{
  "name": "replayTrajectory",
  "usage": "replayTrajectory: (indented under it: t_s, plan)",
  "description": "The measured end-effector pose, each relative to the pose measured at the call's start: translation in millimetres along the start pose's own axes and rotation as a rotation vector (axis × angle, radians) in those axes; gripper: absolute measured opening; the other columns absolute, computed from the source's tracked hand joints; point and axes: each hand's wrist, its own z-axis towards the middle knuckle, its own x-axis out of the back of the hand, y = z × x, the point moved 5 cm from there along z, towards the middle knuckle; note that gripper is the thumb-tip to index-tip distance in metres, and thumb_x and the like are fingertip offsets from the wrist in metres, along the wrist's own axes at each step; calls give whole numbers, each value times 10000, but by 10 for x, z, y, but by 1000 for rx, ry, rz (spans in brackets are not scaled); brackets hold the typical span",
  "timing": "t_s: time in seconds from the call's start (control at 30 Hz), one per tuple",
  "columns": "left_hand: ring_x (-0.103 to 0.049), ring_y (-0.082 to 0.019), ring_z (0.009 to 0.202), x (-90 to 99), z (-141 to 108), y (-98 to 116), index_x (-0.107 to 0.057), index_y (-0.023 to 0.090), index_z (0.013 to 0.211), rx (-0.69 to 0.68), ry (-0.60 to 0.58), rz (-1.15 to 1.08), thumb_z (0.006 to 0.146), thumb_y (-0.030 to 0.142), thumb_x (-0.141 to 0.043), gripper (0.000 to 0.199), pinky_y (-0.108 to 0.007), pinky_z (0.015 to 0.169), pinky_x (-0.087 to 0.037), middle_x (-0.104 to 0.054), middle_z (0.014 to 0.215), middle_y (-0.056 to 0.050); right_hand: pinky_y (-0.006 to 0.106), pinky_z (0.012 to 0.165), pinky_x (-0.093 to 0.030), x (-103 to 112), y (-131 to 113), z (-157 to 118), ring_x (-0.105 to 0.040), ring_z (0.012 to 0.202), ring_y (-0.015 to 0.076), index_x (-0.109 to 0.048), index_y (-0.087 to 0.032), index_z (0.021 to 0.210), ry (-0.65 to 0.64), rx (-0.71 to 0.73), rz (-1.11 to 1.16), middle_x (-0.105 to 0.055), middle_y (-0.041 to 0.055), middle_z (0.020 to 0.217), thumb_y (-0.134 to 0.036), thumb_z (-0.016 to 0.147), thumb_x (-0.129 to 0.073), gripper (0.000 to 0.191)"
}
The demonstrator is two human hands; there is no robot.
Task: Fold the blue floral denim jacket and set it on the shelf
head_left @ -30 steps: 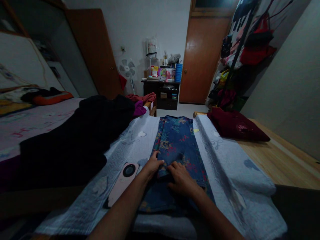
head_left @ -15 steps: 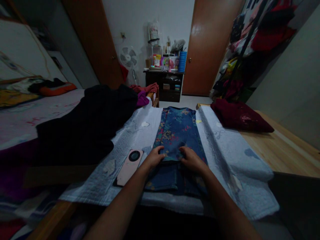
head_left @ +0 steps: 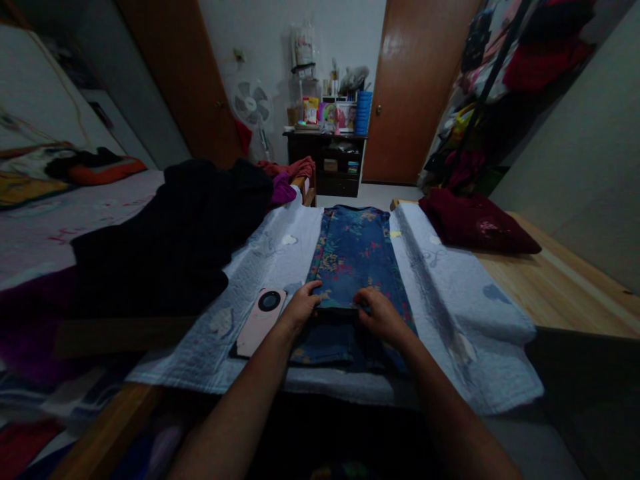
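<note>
Pale quilt (head_left: 475, 307) spreads under a blue flowered garment (head_left: 357, 257), which lies folded in the middle, with a phone (head_left: 256, 327) to its left. The left hand (head_left: 301, 308) grasps the left end of its near edge; the right hand (head_left: 379, 313) grips that edge farther right. A maroon cloth (head_left: 470, 223) lies beyond, at right.

Pale cloth (head_left: 450, 287) on wooden top (head_left: 560, 287); on cloth, blue floral garment (head_left: 355, 260), pink phone (head_left: 255, 325); at right, maroon fabric (head_left: 475, 223)

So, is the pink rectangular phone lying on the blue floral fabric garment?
No, the phone lies on the pale quilted fabric cover, to the left of the garment.
</note>
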Motion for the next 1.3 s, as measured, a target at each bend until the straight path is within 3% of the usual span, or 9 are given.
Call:
replayTrajectory:
  t_s: [0.1,0.23,0.43,0.57,0.77,0.87,0.97,1.13,1.3]
  plan:
    - [-668,-201,860,46,-29,14,-586,124,1287,-100,61,199,745,177,-599,544,-281,720,-523,-680,1173,-126,286,825,-413,-90,27,-25,-541,888,166,-601,-169,923,-40,-9,-23,-584,44,935,-36,753,-506,236]
    - [-560,-246,1210,68,-86,49,-648,107,1203,-230,112,401,769,150,-595,439,-334,1046,-400,-625,1298,-135,287,836,-414,-125,52,-37,-546,904,167,-628,-175,911,-41,-4,-17,-598,43,937,-42,767,-517,225]
    - [-611,-219,1116,72,-131,20,-602,124,1256,-260,92,448,814,146,-545,446,-328,989,-448,-657,1234,-107,295,842,-428,-95,13,-91,-562,902,175,-661,-167,915,-35,43,7,-621,54,938,-38,752,-518,252]
    - [-577,-218,1153,14,-231,26,-594,129,1243,-294,71,707,839,140,-528,409,-326,1013,-421,-627,1235,-128,300,868,-430,-122,33,-121,-580,907,176,-684,-164,892,-77,25,48,-637,55,925,-26,748,-494,275]
    - [-504,-286,1158,-96,-466,246,-595,204,1254,-518,260,1103,822,208,-603,432,-437,1001,-410,-527,1262,-130,291,862,-433,-38,120,-132,-584,901,166,-671,-166,908,88,-47,104,-634,60,934,-69,842,-457,244]
    - [-522,-235,1107,-242,-473,254,-644,226,1188,-646,74,1034,856,187,-554,346,-380,996,-418,-565,1174,-88,276,822,-425,-88,160,-134,-572,868,162,-666,-174,880,69,-44,60,-621,46,894,-118,862,-496,179]
    - [-562,-197,1019,-351,-402,121,-696,215,1051,-639,-168,968,873,165,-509,263,-323,946,-447,-610,1059,-67,246,758,-408,-187,230,-120,-561,802,148,-657,-169,844,-17,-67,45,-613,24,825,-123,848,-525,140]
    - [-584,-182,1007,-314,-254,15,-695,189,972,-604,-239,878,858,159,-503,225,-287,934,-447,-646,1012,-61,213,662,-374,-223,340,-50,-543,703,122,-654,-170,824,-115,-134,91,-625,-1,767,-130,825,-531,129]
    - [-629,-180,958,-302,-143,138,-706,186,980,-527,-330,917,852,178,-491,250,-265,880,-460,-693,995,-54,207,636,-384,-81,403,69,-565,695,126,-669,-164,816,-233,-178,156,-647,-3,759,-142,788,-535,138]
